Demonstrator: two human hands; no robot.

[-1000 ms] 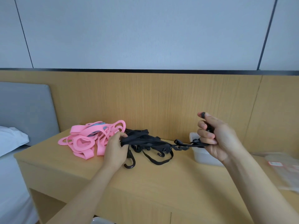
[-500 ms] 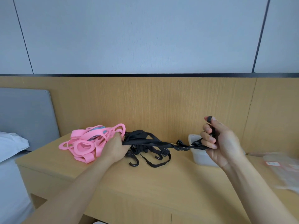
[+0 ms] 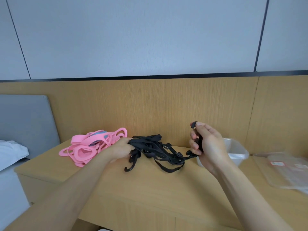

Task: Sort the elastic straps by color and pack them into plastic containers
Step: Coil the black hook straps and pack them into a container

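Head view. Light wooden desk top (image 3: 150, 189) set against a wood-panelled lower wall (image 3: 166, 105); a black trim strip (image 3: 150, 77) runs along the top of the panelling, with pale grey-blue wall panels (image 3: 141, 39) above it. Far left: a grey padded headboard (image 3: 23, 124) and a white pillow (image 3: 11, 152).

Pink straps (image 3: 86, 149) lie heaped at the desk's back left. Just to their right is a tangle of black straps (image 3: 160, 152), partly on the wood, partly lifted between the hands, one hook (image 3: 130, 165) dangling at the near side.

Left hand (image 3: 120, 150): fingers curled round the tangle's left end, low over the desk. Right hand (image 3: 208, 147): raised, fingers bent and closed round the other end — a black tip shows above the forefinger.

Behind the right hand is a stack of clear plastic containers (image 3: 236, 152). Far right, a flat clear plastic bag (image 3: 286, 170) with a red label, blurred.
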